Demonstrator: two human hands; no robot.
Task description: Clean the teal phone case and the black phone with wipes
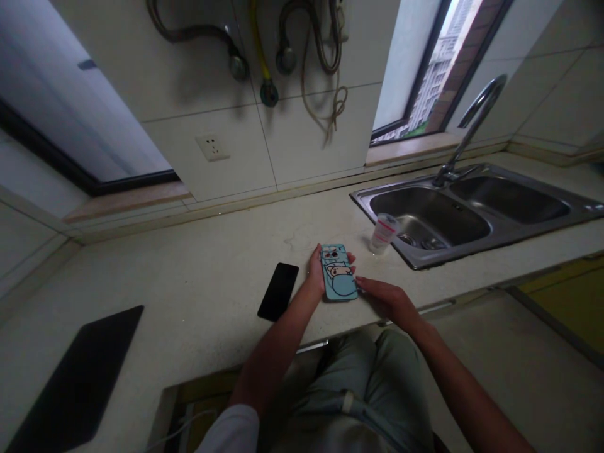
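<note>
A phone in a light blue cartoon case (336,273) lies back-up on the pale countertop (198,283). My left hand (317,274) grips its left edge, fingers curled round the far side. My right hand (384,296) lies flat on the counter just right of it, fingertips touching the case's lower right corner. A bare black phone (278,290) lies face-up on the counter to the left of my left hand, apart from it.
A small clear plastic cup (383,232) stands by the rim of a steel double sink (472,248) with a tall tap (472,119). A black flat panel (80,377) lies at the counter's near left. A wall socket (212,146) and hoses are above.
</note>
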